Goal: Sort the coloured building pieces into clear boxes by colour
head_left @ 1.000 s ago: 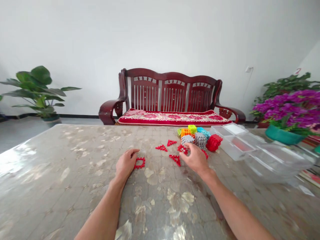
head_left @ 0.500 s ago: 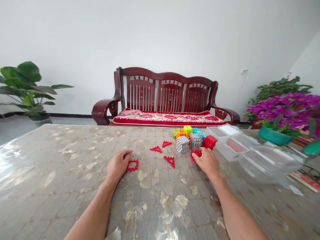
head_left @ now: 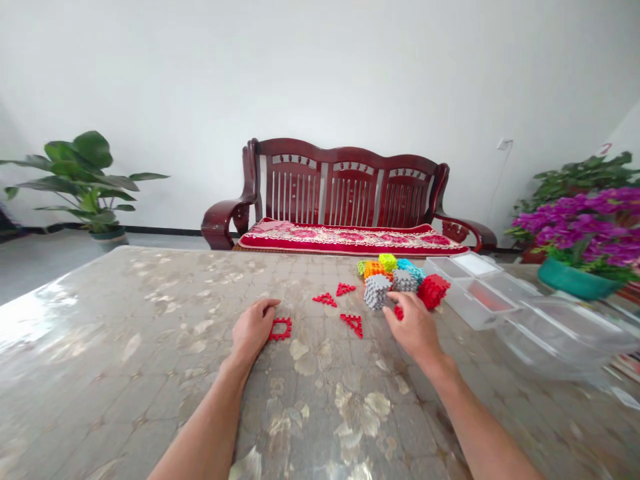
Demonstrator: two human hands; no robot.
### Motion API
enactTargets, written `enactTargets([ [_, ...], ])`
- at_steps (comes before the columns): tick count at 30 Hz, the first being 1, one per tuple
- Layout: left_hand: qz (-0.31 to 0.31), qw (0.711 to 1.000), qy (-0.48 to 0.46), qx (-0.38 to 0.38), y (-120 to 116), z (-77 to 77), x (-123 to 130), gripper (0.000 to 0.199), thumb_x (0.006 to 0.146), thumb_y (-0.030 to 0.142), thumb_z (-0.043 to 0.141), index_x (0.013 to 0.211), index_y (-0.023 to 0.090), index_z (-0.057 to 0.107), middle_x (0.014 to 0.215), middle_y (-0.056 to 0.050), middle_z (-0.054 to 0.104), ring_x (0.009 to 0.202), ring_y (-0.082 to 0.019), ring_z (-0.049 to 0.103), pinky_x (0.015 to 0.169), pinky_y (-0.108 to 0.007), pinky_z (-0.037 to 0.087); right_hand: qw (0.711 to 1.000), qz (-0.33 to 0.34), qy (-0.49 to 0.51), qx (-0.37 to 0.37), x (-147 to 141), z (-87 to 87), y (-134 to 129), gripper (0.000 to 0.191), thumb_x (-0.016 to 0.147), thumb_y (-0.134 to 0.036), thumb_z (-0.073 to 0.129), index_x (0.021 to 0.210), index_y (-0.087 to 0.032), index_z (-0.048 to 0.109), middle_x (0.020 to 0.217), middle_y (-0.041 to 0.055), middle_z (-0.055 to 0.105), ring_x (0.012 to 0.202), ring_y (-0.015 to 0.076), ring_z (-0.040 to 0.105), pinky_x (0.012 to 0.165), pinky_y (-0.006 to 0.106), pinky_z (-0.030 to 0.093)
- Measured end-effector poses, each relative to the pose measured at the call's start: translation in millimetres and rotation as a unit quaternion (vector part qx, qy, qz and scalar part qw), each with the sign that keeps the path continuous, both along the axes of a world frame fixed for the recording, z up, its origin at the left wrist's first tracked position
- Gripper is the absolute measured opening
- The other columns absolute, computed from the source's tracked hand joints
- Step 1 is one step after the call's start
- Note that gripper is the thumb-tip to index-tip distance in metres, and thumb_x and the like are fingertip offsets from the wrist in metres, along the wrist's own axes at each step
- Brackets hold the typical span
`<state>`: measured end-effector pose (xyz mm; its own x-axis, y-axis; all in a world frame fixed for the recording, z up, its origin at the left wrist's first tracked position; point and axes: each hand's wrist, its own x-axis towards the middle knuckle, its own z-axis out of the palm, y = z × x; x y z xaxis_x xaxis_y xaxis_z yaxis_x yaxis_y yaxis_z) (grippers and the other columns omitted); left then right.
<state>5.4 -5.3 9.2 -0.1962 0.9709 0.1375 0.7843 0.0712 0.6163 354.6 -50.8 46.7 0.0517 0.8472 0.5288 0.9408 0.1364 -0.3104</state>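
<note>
Near the middle of the table, my left hand (head_left: 255, 328) rests with its fingers curled together at the left edge of a red square frame tile (head_left: 281, 328) with notched edges, which it partly covers. To the right of that tile lie three red triangular notched tiles (head_left: 352, 325), flat and apart. My right hand (head_left: 414, 323) reaches over a small red stack (head_left: 399, 312), mostly hidden beneath it. Its thumb and index finger are spread, with the fingertips close by a grey stack of notched tiles (head_left: 377, 292); whether they touch cannot be made out.
Behind the right hand stand a second grey stack (head_left: 404, 281), a larger red stack (head_left: 433, 291) and orange (head_left: 374, 269), yellow-green (head_left: 387, 262) and blue (head_left: 411, 270) ones. Clear plastic boxes (head_left: 480, 310) and a teal flowerpot (head_left: 575, 280) occupy the right side.
My right hand has shifted left off the red stack toward the front grey stack, its fingers opening. My left hand stays at the square tile. The whole view has swung slightly left.
</note>
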Motion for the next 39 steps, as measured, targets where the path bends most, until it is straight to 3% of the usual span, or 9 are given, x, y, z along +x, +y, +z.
enactTargets([
  [3, 0.008, 1.000, -0.017, 0.004, 0, 0.6, 0, 0.030, 0.089, 0.018, 0.052, 0.108, 0.026, 0.074, 0.112, -0.001, 0.076, 0.105, -0.022, 0.070, 0.087, -0.027, 0.051, 0.987, 0.132, 0.026, -0.093, -45, -2.9, 5, 0.029, 0.085, -0.022, 0.057, 0.112, -0.020, 0.067, 0.109, 0.0072, 0.070, 0.101, 0.0206, 0.064, 0.091, 0.032, 0.047],
  [6, 0.034, 0.999, -0.039, 0.016, 1, 0.7, -1, 0.033, 0.089, 0.015, 0.051, 0.112, 0.023, 0.072, 0.112, -0.002, 0.077, 0.104, -0.020, 0.070, 0.089, -0.026, 0.051, 0.964, 0.207, 0.032, -0.164, -95, -8.8, 11, 0.031, 0.085, -0.020, 0.060, 0.114, -0.020, 0.068, 0.112, 0.0071, 0.071, 0.106, 0.0211, 0.064, 0.094, 0.033, 0.046],
  [11, 0.070, 0.994, -0.077, 0.033, 3, 0.5, -3, 0.035, 0.089, 0.013, 0.049, 0.116, 0.019, 0.070, 0.109, -0.005, 0.077, 0.100, -0.018, 0.072, 0.090, -0.024, 0.051, 0.936, 0.314, 0.007, -0.158, -163, -15.3, 21, 0.050, 0.082, -0.031, 0.070, 0.129, -0.017, 0.060, 0.133, 0.0104, 0.063, 0.124, 0.0249, 0.054, 0.106, 0.037, 0.038],
  [18, 0.065, 0.993, -0.094, 0.035, 4, -2.0, -4, 0.035, 0.087, 0.011, 0.049, 0.113, 0.019, 0.071, 0.108, -0.005, 0.078, 0.100, -0.018, 0.072, 0.090, -0.024, 0.052, 0.932, 0.321, -0.094, -0.140, -190, -17.2, 29, 0.028, 0.088, -0.031, 0.064, 0.114, -0.019, 0.064, 0.112, 0.0085, 0.070, 0.107, 0.0232, 0.059, 0.095, 0.034, 0.042],
  [24, 0.060, 0.994, -0.083, 0.024, 5, -2.8, -5, 0.031, 0.088, 0.018, 0.054, 0.113, 0.021, 0.072, 0.109, -0.005, 0.077, 0.101, -0.022, 0.071, 0.091, -0.029, 0.052, 0.951, 0.271, -0.077, -0.129, -172, -15.0, 16, 0.038, 0.080, -0.033, 0.068, 0.114, -0.017, 0.064, 0.108, 0.0101, 0.071, 0.104, 0.0249, 0.060, 0.094, 0.035, 0.044],
  [28, 0.056, 0.996, -0.074, 0.013, 5, -1.9, -6, 0.032, 0.088, 0.019, 0.053, 0.113, 0.023, 0.072, 0.108, -0.004, 0.077, 0.102, -0.023, 0.070, 0.090, -0.030, 0.051, 0.972, 0.219, -0.032, -0.076, -135, -7.7, 8, 0.048, 0.075, -0.034, 0.070, 0.120, -0.018, 0.063, 0.112, 0.0095, 0.071, 0.105, 0.0251, 0.061, 0.095, 0.035, 0.045],
  [33, 0.058, 0.997, -0.058, -0.001, 4, -0.3, -6, 0.032, 0.089, 0.023, 0.052, 0.114, 0.025, 0.072, 0.108, -0.004, 0.077, 0.102, -0.025, 0.070, 0.086, -0.030, 0.052, 1.000, 0.005, 0.014, 0.015, -46, -1.9, 7, 0.048, 0.077, -0.038, 0.068, 0.119, -0.015, 0.063, 0.109, 0.0109, 0.071, 0.101, 0.0256, 0.062, 0.094, 0.037, 0.045],
  [36, 0.060, 0.997, -0.050, -0.013, 4, 1.4, -5, 0.032, 0.089, 0.023, 0.052, 0.114, 0.026, 0.072, 0.108, -0.004, 0.077, 0.102, -0.026, 0.070, 0.086, -0.031, 0.052, 0.991, -0.132, 0.018, -0.006, 3, 0.3, 7, 0.048, 0.078, -0.042, 0.066, 0.118, -0.015, 0.064, 0.106, 0.0109, 0.072, 0.099, 0.0268, 0.063, 0.089, 0.037, 0.046],
  [39, 0.056, 0.998, -0.035, -0.016, 4, 3.5, -4, 0.033, 0.089, 0.023, 0.051, 0.115, 0.026, 0.071, 0.110, -0.004, 0.076, 0.104, -0.026, 0.070, 0.087, -0.031, 0.052, 0.975, -0.210, 0.035, -0.056, 28, 5.2, 5, 0.049, 0.079, -0.045, 0.064, 0.120, -0.017, 0.064, 0.109, 0.0097, 0.072, 0.101, 0.0271, 0.064, 0.085, 0.036, 0.046],
])
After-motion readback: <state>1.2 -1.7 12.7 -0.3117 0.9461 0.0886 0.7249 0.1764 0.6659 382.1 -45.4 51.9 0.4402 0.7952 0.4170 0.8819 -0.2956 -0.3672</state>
